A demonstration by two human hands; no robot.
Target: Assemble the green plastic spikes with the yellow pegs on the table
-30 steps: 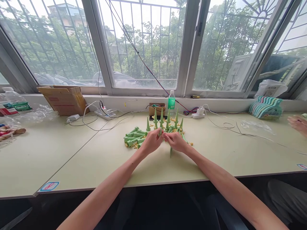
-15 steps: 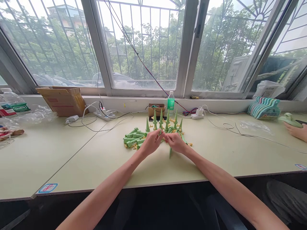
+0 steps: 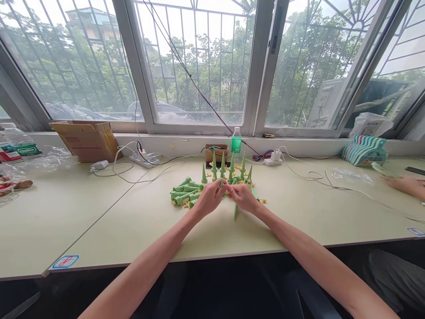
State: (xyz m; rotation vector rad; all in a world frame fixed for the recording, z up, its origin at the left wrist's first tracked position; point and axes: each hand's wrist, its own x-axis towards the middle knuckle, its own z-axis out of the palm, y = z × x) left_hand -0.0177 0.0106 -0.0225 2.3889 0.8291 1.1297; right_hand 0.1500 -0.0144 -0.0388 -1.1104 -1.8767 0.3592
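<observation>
Still together before the standing cones (image 3: 214,165), the left hand (image 3: 211,196) pinches a green bit (image 3: 222,182) and the right hand (image 3: 243,198) a green spike (image 3: 235,212) (probably point down; fingers hide much). At far right, a co-worker's hand (image 3: 403,184) has shifted left.

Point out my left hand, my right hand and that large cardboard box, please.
Left hand (image 3: 210,196): head view, back of the hand.
Right hand (image 3: 244,197): head view, back of the hand.
Large cardboard box (image 3: 86,144): head view, broad side.

Pale table (image 3: 126,221), green spikes (image 3: 186,195) standing and heaped, cardboard box (image 3: 88,141), power strip (image 3: 146,161)
</observation>
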